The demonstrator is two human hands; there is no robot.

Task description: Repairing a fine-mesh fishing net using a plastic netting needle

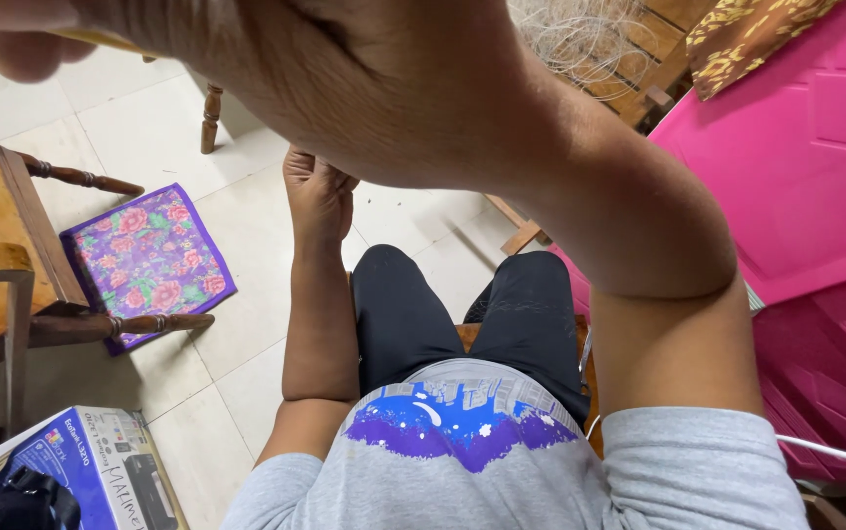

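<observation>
Yellow stick [99, 40], seemingly thin, light and stiff, is pinched by the raised right hand [344, 79]; left hand [317, 191] is curled, contents unseen.

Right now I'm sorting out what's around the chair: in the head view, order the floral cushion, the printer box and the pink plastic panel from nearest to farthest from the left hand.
1. Floral cushion: on the floor tiles, just left of the left hand.
2. Printer box: bottom left corner, by the wooden chair.
3. Pink panel: far right, beyond the raised right arm; roughly as far as the box, so the last two are close to call.
</observation>
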